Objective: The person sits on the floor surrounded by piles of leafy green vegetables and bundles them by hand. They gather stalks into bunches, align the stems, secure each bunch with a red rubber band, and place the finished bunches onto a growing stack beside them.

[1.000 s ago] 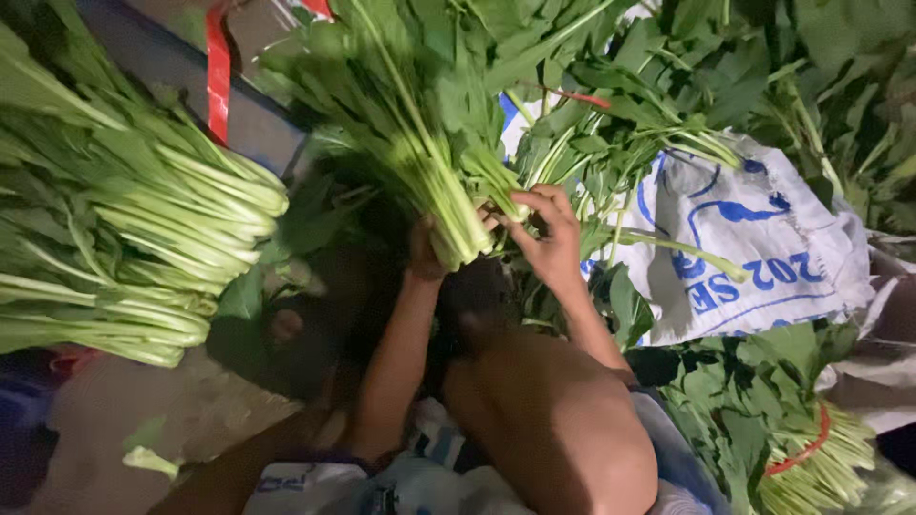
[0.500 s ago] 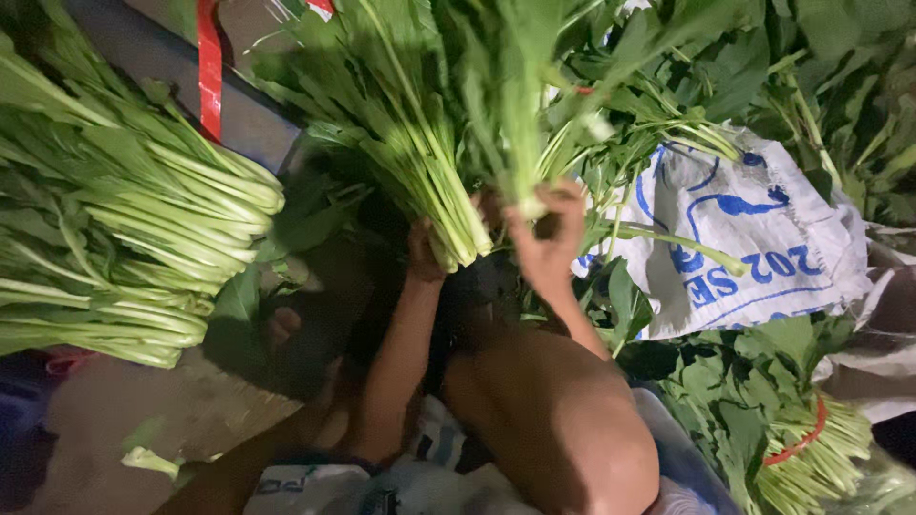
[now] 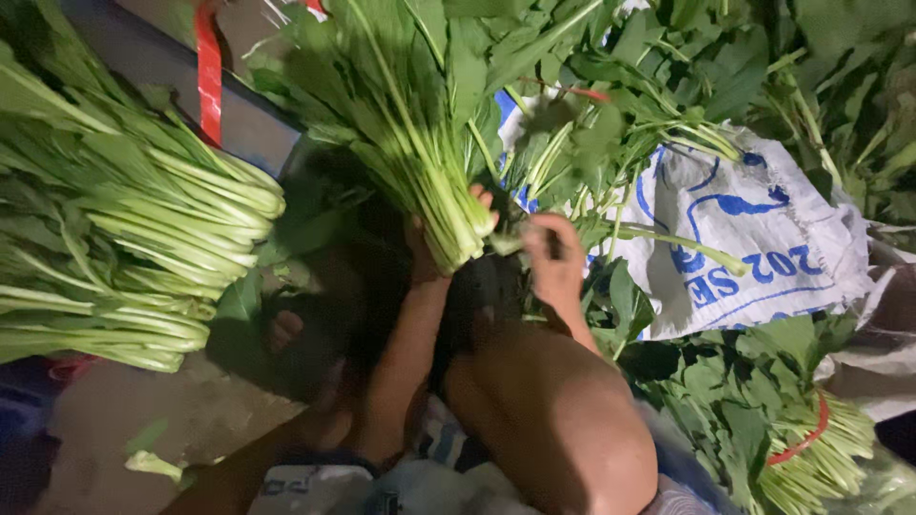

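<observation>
Head view: left hand (image 3: 429,250) clamped round bunch of greens (image 3: 410,143), cut ends down, stalks running up-left; right hand (image 3: 553,262) just beside, pinching loose stem (image 3: 668,240).

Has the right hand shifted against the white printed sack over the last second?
Yes. The right hand has dropped from the bunch's cut stem ends, nearer the white woven sack's lower-left edge.

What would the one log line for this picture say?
left hand: grip on leafy greens bunch | right hand: pinches loose stem | white sack beside
</observation>
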